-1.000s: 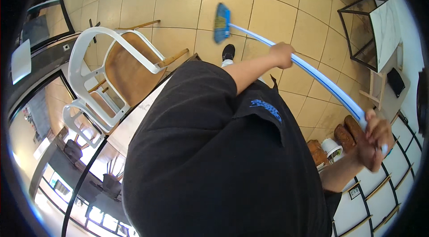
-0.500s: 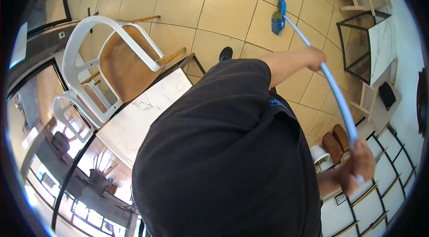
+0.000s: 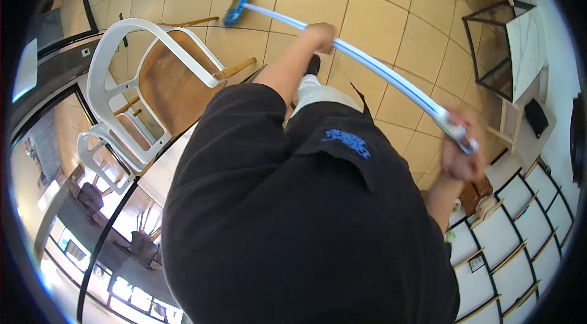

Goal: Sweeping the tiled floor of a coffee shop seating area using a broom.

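Note:
A broom (image 3: 391, 76) with a long pale blue and white handle slants across the view in front of me. Its blue broom head (image 3: 238, 3) is on the tiled floor at the far left, close to a chair leg. My left hand (image 3: 320, 38) is closed round the handle, partway down toward the bristles. Near the upper end of the handle, my right hand (image 3: 463, 151) also grips it, slightly smeared by motion. The tip of the handle sticks out by the right fingers.
A white armchair (image 3: 99, 76) with a brown seat stands at the left, beside a white marble-look table (image 3: 160, 178). At the right are a black-framed table (image 3: 527, 49) and pale chairs, one bearing a black item (image 3: 536, 117). White wall shelving (image 3: 516, 250) fills the lower right.
The broom head has swept left across the floor, from right of centre to near the chair. My left hand moved left with it; my right hand moved up and slightly left.

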`<state>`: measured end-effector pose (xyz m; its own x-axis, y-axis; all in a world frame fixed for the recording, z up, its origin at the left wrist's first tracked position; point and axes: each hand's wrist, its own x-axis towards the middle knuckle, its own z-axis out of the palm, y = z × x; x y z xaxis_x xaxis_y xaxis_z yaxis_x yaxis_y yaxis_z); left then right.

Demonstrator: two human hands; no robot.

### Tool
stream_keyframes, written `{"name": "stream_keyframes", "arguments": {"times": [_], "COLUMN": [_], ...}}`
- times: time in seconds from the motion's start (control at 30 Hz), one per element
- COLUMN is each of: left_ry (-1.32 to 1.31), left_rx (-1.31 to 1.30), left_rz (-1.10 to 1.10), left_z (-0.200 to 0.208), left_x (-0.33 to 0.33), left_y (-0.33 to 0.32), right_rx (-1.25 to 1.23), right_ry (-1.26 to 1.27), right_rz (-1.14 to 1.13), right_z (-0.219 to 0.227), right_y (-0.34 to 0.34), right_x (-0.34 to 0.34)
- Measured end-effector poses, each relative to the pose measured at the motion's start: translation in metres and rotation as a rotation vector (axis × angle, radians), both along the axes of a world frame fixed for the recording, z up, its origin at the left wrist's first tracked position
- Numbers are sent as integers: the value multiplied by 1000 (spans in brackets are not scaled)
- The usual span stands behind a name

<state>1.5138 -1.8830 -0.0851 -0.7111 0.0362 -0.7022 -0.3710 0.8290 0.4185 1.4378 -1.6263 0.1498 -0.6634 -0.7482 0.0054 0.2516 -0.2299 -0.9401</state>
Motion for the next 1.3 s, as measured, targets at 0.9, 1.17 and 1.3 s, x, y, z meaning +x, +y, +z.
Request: {"name": "stream_keyframes", "arguments": {"times": [0.9,1.17,1.3], "left_ry": [632,925,920], "left_rx": [202,122,334], "left_rz": [343,81,-183], "left_z": [29,18,80], "left_x": [-91,-133,-113], "left_y": [348,381,467], "right_rx": [-4,104,-14], "right_ry": [640,696,673], "right_rz": [-104,-243,-735], "right_z": [85,55,92], "right_y": [229,272,370], "right_x": [14,47,98]}}
